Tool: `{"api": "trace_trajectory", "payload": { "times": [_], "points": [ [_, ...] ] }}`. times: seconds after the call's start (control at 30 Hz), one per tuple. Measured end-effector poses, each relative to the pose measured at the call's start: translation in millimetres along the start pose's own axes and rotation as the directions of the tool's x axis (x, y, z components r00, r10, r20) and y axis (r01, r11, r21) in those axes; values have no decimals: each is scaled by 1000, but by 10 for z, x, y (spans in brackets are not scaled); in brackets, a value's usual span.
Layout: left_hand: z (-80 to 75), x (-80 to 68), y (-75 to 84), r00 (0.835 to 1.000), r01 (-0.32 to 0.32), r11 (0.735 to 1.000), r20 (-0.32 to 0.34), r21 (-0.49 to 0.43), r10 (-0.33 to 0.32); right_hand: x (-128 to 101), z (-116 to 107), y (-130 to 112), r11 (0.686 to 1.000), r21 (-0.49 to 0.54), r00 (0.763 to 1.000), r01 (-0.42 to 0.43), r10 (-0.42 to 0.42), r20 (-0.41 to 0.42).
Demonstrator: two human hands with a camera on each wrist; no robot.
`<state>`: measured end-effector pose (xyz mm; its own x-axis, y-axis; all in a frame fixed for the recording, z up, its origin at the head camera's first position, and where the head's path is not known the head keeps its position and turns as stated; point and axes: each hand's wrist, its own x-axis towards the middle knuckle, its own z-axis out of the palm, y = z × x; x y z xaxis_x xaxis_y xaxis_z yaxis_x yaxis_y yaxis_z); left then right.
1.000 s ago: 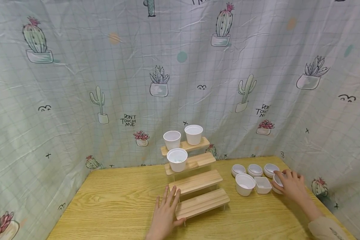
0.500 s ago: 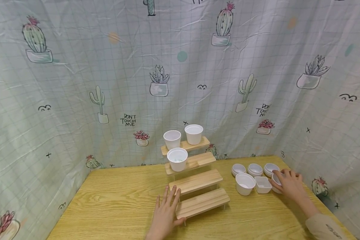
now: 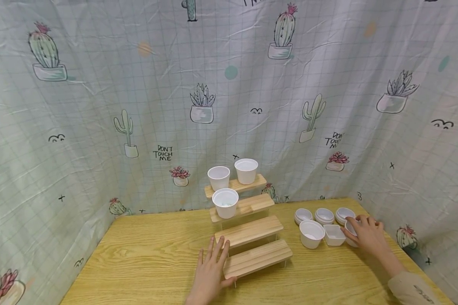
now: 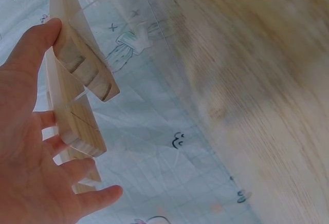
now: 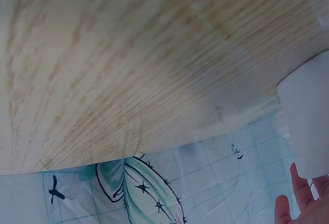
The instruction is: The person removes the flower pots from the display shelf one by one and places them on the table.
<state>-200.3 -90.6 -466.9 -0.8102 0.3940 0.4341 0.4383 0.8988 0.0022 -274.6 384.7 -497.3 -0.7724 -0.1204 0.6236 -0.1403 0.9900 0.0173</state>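
Three white cups are sitting on the stepped rack (image 3: pixel 248 231): two on the top step (image 3: pixel 246 170), one on the second (image 3: pixel 225 203) with something pale inside, too small to tell. On the worktop (image 3: pixel 145 258) right of the rack, three shallow bowls (image 3: pixel 323 215) are lining up at the back, a round pot (image 3: pixel 311 234) and a square pot (image 3: pixel 334 235) just in front. The right hand (image 3: pixel 366 235) is reaching over and curling its fingers round a white cup (image 5: pixel 308 124) at the far right of that group, the cup resting on the worktop. The left hand (image 3: pixel 210 271) is lying flat with fingers spread, thumb touching the rack's lowest step
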Motion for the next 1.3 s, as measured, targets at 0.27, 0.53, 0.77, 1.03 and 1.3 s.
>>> {"api": "trace_trajectory", "payload": {
  "times": [0.27, 0.53, 0.77, 1.03, 1.3],
  "points": [
    [14, -2, -8, 1000, -1, 1000, 2, -2, 1, 9, -29, -17, 1000, 7, 1000, -25, 25, 18],
    [34, 8, -13, 1000, -1, 1000, 3, -5, 1, -6, -89, -32, 1000, 23, 1000, -21, 21, -13],
    [21, 11, -7, 1000, 4, 1000, 17, -3, -4, 5, -199, -125, 999, 47, 1000, -23, 22, 19],
    [24, 0, -4, 1000, 11, 1000, 1, -15, -11, 30, -337, -305, 997, 69, 999, 32, -31, -18],
    [13, -2, -3, 1000, 10, 1000, 10, -12, -10, 62, -373, -423, 992, 96, 996, 79, -75, -48]
  ]
}}
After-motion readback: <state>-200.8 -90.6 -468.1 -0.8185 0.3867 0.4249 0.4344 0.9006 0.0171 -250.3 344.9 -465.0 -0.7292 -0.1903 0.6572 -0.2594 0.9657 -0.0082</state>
